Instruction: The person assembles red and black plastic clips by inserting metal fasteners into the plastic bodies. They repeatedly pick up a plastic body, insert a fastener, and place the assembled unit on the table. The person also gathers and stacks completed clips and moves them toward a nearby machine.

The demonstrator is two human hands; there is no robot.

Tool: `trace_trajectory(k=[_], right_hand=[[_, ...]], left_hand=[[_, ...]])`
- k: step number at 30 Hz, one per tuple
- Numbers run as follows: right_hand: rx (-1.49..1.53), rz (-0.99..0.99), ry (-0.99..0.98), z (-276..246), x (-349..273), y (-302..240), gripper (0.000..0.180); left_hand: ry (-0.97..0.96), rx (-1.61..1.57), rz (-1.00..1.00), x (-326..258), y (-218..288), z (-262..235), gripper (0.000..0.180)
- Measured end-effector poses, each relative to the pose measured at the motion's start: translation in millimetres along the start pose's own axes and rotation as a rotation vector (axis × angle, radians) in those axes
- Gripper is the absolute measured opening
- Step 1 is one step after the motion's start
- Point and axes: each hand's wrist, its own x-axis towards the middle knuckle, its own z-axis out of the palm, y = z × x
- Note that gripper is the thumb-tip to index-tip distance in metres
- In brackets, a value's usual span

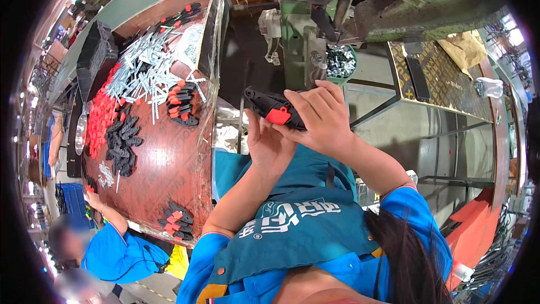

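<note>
Both my hands hold a long black part with a red insert point(277, 115) in front of my apron; its exact kind I cannot make out. Fingers of my left hand point(271, 145) support it from below and from its left side. Across its right end my right hand point(323, 114) is closed, with the thumb beneath and the fingers over the top. The left end of the part sticks out past my fingers and shows a rounded tip with a hole. Beyond it stands a green machine point(296, 50) with a metal tool head above.
On the reddish table point(163, 163) at left lie silver metal strips point(147, 50), red pieces point(102, 118), black parts point(122, 145) and stacked black-and-red parts point(181, 104). A green bucket point(341, 63) holds small metal pieces. A patterned table point(444, 87) is at right. A co-worker's hand point(94, 198) reaches the table's far left.
</note>
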Motion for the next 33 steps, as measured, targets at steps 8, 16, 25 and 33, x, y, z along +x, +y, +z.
trace_trajectory(k=[8, 16, 25, 33], right_hand=[[0.073, 0.292, -0.004, -44.0, 16.9, 47.1, 0.051], [0.096, 0.309, -0.059, -37.8, 43.9, 75.6, 0.04], [0.263, 0.435, -0.206, -27.6, 31.8, 76.8, 0.049], [0.298, 0.487, -0.266, -33.1, 35.7, 81.8, 0.057]], left_hand=[[0.175, -0.028, -0.086, 3.0, 11.3, -13.2, 0.042], [0.204, 0.013, -0.03, 3.5, 18.8, -5.4, 0.04], [0.23, -0.044, -0.026, 4.3, 20.3, -1.0, 0.045], [0.236, -0.008, -0.013, 5.6, 29.4, -1.6, 0.056]])
